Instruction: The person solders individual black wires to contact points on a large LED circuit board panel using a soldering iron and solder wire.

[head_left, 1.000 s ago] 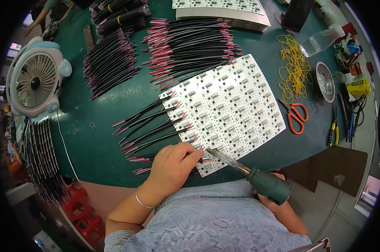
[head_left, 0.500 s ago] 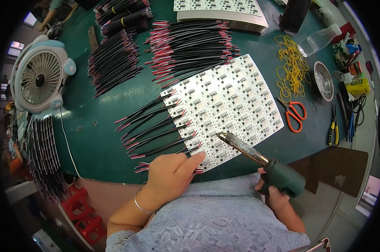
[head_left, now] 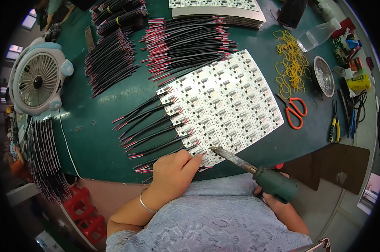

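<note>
A white sheet of circuit boards [head_left: 223, 101] lies tilted on the green table in front of me. Several short black cables [head_left: 146, 133] stick out from its left edge, their red and white wire ends on the pads. My left hand [head_left: 173, 172] is closed at the sheet's near left corner, fingers pinched over a black cable whose coloured ends show on both sides of the hand. In my right hand [head_left: 278, 202] is a soldering iron [head_left: 276, 184] with a green handle. Its tip is over the sheet, close to my left fingertips; whether it touches a pad I cannot tell.
Piles of black cables [head_left: 188, 46] lie beyond the sheet, near stacked boards [head_left: 217, 14]. A fan [head_left: 38, 82] stands at left. On the right are yellow rubber bands [head_left: 290, 63], orange-handled scissors [head_left: 297, 111], a metal bowl [head_left: 324, 77], pliers [head_left: 334, 126] and a clear bottle [head_left: 318, 35].
The soldering iron has moved left and nearer to me, bringing its tip closer to my left hand. My left hand stays pinched at the sheet's corner, shifted slightly.
</note>
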The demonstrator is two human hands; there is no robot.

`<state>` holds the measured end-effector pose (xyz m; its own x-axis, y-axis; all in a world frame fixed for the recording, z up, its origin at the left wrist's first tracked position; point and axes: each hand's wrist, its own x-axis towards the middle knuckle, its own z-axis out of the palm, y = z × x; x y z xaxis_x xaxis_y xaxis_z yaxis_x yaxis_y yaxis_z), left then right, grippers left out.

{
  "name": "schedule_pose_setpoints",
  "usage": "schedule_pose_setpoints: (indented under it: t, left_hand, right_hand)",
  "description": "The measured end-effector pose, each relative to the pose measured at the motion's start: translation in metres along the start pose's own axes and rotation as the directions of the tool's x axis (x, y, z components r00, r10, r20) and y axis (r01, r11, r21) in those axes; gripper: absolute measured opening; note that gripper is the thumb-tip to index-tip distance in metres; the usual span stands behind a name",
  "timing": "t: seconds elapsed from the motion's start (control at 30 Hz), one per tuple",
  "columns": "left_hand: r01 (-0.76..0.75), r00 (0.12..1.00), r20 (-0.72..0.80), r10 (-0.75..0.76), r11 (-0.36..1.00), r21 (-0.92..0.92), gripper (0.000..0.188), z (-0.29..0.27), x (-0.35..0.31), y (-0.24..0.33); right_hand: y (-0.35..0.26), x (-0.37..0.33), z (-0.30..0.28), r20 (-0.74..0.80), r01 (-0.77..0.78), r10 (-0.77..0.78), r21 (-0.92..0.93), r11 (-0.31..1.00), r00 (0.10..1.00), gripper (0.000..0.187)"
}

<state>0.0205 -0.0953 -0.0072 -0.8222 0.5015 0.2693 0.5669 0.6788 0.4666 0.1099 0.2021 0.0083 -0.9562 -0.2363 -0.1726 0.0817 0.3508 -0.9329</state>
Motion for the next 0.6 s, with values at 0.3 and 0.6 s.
schedule_pose_setpoints:
  t: [0.3, 0.6]
  left_hand:
    - [0.036, 0.999, 0.004, -0.036, 0.999, -0.018, 0.031, -0.002, 0.006, 0.003]
    - [0.038, 0.999, 0.016, -0.037, 0.996, -0.075, 0.030, 0.003, -0.002, 0.003]
  right_hand:
    - [-0.005, 0.009, 0.000, -0.010, 0.212, -0.221, -0.244, 0.946, 0.975, 0.024]
    - [-0.009, 0.011, -0.002, 0.008, 0.180, -0.183, -0.226, 0.957, 0.983, 0.024]
